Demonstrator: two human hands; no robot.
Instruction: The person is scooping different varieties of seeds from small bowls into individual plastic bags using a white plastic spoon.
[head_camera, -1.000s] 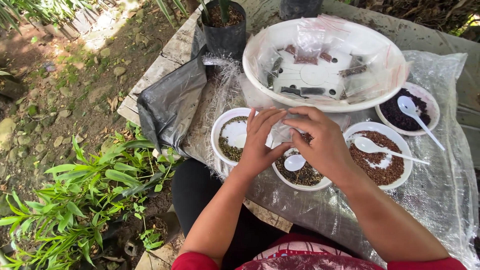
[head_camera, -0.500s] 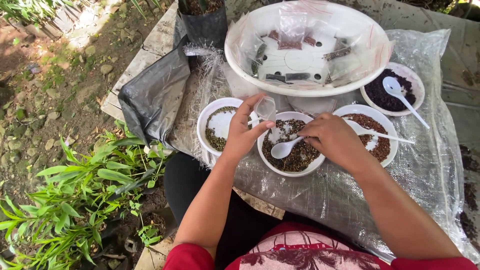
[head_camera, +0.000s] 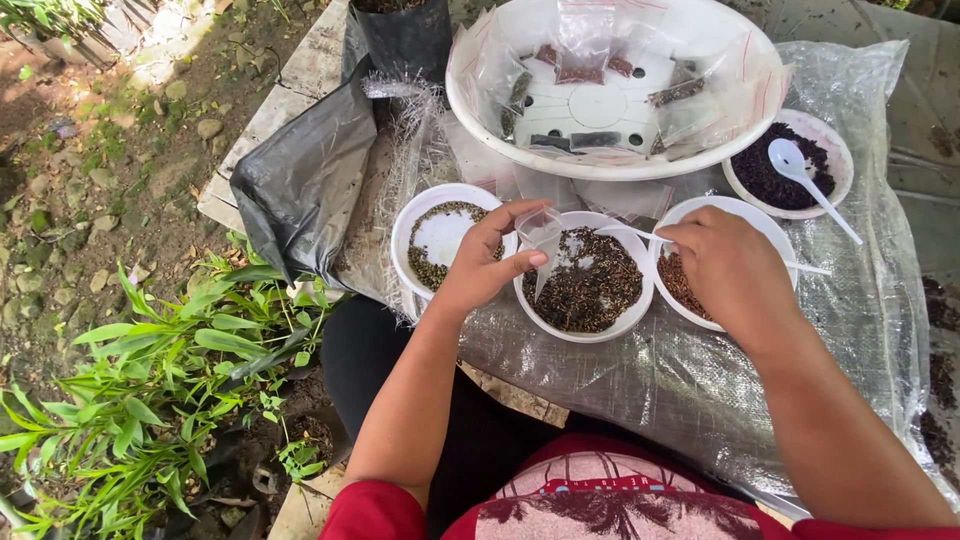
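Observation:
My left hand (head_camera: 487, 262) pinches a small clear plastic bag (head_camera: 541, 240) over the middle white bowl of dark seeds (head_camera: 590, 285). My right hand (head_camera: 730, 268) grips a white plastic spoon (head_camera: 628, 232) by its handle, the spoon lying above the same bowl. That hand covers part of a bowl of brown seeds (head_camera: 680, 285). To the left stands a white bowl with greenish seeds around its rim (head_camera: 432, 240).
A big white basin (head_camera: 612, 95) holding several small filled bags sits behind the bowls. A bowl of black seeds with a white spoon (head_camera: 790, 165) stands at right. Clear plastic sheeting (head_camera: 700, 380) covers the table; a black bag (head_camera: 305, 185) and green plants (head_camera: 150, 400) are left.
The hands have drawn apart. My right hand lifted the spoon out of the middle bowl toward the right, and my left hand holds the little bag more upright over the bowl.

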